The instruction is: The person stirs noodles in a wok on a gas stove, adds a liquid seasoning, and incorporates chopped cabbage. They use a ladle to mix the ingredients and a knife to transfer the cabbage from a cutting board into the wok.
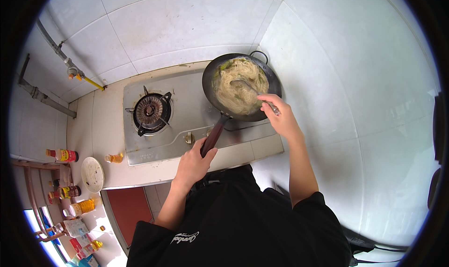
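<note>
A dark wok [208, 82] sits over the right side of the stainless steel gas stove [189, 95]. Inside it are pale noodles [228, 95] with green vegetable pieces [224, 67] in some broth. My left hand [194, 161] is wrapped around the wok's reddish-brown handle [214, 135]. With my right hand [279, 112] I grip a metal ladle [248, 85] near the upper part of its handle. The ladle's bowl rests in among the noodles. The burner beneath the wok is hidden.
An uncovered burner [150, 109] is on the left. Along the left counter stand a plate with residue [93, 174], a small amber jar [114, 158], a sauce bottle [66, 155] and an oil bottle [82, 207]. Tiled wall [319, 91] rises close on the right. A gas valve [72, 71] hangs at upper left.
</note>
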Motion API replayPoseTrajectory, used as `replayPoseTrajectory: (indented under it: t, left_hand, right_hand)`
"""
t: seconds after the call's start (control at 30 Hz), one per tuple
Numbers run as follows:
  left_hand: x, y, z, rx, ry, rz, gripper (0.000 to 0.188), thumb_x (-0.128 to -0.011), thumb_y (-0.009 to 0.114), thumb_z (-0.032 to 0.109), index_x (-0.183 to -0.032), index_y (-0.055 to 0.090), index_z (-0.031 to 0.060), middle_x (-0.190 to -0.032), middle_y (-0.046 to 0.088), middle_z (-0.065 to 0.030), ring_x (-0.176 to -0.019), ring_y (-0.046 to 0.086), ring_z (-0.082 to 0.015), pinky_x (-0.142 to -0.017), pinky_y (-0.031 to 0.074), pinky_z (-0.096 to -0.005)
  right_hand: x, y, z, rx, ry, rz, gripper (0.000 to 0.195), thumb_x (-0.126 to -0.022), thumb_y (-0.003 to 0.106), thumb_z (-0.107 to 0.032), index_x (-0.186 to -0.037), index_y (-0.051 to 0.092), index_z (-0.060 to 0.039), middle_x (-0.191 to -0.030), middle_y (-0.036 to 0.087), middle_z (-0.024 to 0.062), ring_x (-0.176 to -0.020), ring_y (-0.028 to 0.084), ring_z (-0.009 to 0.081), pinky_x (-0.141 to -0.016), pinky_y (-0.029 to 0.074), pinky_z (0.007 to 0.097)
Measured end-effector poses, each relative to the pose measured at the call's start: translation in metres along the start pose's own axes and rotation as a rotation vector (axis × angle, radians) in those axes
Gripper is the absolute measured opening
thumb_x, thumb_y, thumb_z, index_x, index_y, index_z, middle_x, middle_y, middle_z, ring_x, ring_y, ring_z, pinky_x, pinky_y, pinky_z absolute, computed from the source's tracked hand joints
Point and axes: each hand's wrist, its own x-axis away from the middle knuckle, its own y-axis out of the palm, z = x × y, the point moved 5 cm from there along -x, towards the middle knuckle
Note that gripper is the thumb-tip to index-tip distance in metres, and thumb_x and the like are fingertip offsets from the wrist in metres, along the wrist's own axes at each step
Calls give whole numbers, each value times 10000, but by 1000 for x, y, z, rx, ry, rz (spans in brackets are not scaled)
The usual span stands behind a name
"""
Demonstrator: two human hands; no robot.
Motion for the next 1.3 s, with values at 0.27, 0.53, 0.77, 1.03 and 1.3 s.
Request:
replayPoseTrajectory:
  t: [0.27, 0.53, 0.77, 1.03, 1.3]
  left_hand:
    - [2, -2, 6, 29, -28, -15, 572, -951, 643, 411, -1347, 557, 8, -854, 725, -208, -785, 721, -373, -763, 547, -444]
    - [2, -4, 7, 35, -36, -34, 582, -955, 638, 410, -1359, 547, -1, -796, 719, -163, -676, 720, -294, -708, 552, -405]
    - [2, -5, 9, 64, -41, -50, 589, -958, 632, 415, -1362, 544, -4, -791, 723, -154, -667, 728, -268, -717, 559, -397]
    - [0, -4, 1, 27, -20, -43, 574, -960, 627, 409, -1350, 546, -5, -794, 721, -175, -709, 724, -326, -727, 555, -426]
    - [0, -6, 5, 12, -19, -56, 591, -961, 621, 422, -1362, 534, -4, -773, 716, -169, -690, 722, -318, -729, 553, -423]
  right_hand:
    - [-5, -54, 24, -139, -135, 254, 196, -1035, 579, -129, -1121, 649, 33, -1245, 667, 121, -910, 689, 142, -806, 571, 292]
    - [-3, -40, 90, -257, 150, 408, 396, -1072, 505, -327, -1068, 671, 32, -988, 727, 123, -679, 666, 132, -625, 568, 297]
    - [17, -31, 145, -912, 400, 808, 336, -1031, 539, -372, -835, 562, -100, -951, 732, 131, -506, 534, 111, -477, 493, 307]
    - [32, -45, 113, -979, 388, 947, 297, -1006, 553, -344, -803, 463, -146, -970, 714, 128, -465, 399, 84, -484, 390, 280]
    - [32, -74, 62, -948, 277, 1026, 283, -998, 555, -322, -831, 469, -109, -973, 701, 131, -459, 325, 80, -508, 399, 269]
